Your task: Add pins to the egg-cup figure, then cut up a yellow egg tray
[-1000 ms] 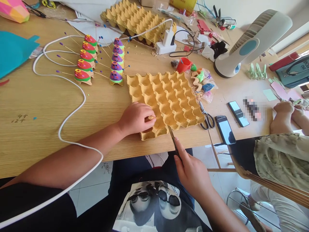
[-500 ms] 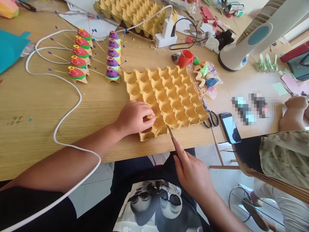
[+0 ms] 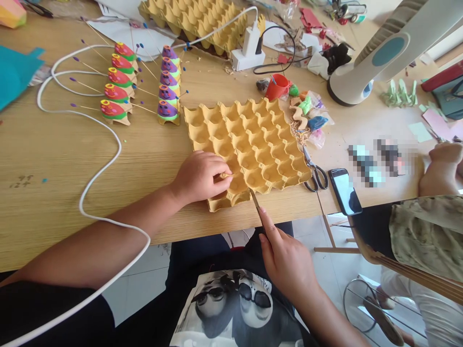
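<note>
A yellow cardboard egg tray (image 3: pixel 249 140) lies on the wooden table, close to its front edge. My left hand (image 3: pixel 202 176) grips the tray's near left part, with thumb and fingers pinched over a ridge between the cups. In my right hand (image 3: pixel 285 255) is a narrow knife (image 3: pixel 255 202), the forefinger stretched along its back. The knife's tip touches the tray's near edge, just right of my left hand. Black-handled scissors (image 3: pixel 318 177) rest against the tray's right corner.
Two rows of painted egg-carton caterpillars (image 3: pixel 117 82) stand back left. A white cable (image 3: pixel 97 193) crosses my left arm. Behind are another egg tray (image 3: pixel 195 21), a power adapter (image 3: pixel 248 58) and a red cup (image 3: pixel 278 86). A phone (image 3: pixel 345 192) and another person's hand (image 3: pixel 443 164) are at right.
Almost nothing differs. Both hands, the knife and the tray hold their places; the whole view has shifted very slightly.
</note>
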Motion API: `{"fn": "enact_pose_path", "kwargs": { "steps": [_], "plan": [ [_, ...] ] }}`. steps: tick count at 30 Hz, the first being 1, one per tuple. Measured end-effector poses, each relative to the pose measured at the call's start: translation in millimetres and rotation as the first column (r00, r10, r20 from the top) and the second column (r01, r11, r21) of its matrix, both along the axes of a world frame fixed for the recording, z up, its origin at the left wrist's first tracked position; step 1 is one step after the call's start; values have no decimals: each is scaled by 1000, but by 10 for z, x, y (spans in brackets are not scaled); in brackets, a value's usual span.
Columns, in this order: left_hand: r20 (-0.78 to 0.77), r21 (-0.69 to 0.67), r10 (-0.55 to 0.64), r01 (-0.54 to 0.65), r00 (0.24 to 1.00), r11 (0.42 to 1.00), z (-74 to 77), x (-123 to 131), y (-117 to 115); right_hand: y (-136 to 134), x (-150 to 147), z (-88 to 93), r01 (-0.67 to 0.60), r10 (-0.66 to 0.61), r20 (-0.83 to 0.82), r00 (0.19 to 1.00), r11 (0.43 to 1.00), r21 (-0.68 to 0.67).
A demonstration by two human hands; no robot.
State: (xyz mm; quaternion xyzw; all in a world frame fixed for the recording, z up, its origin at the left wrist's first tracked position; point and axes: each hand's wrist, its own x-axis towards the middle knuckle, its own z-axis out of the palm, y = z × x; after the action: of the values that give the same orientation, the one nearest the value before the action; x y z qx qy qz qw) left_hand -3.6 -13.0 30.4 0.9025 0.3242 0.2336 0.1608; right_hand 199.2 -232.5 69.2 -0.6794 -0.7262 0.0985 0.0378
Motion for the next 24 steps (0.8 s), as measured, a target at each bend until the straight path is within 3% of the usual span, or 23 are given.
{"fn": "enact_pose_path", "kwargs": {
  "steps": [12,19,24],
  "plan": [
    [2,20,-21,21,1000,1000,8,1,2,158,-138,-11,22,-15,154,988,999,-41],
    [9,12,-10,10,1000,1000,19,9,-8,16,-88,47,4,10,197,980,998,-70],
    [-3,23,-17,17,1000,1000,10,6,1,190,-135,34,10,7,216,976,997,-78]
  ]
}}
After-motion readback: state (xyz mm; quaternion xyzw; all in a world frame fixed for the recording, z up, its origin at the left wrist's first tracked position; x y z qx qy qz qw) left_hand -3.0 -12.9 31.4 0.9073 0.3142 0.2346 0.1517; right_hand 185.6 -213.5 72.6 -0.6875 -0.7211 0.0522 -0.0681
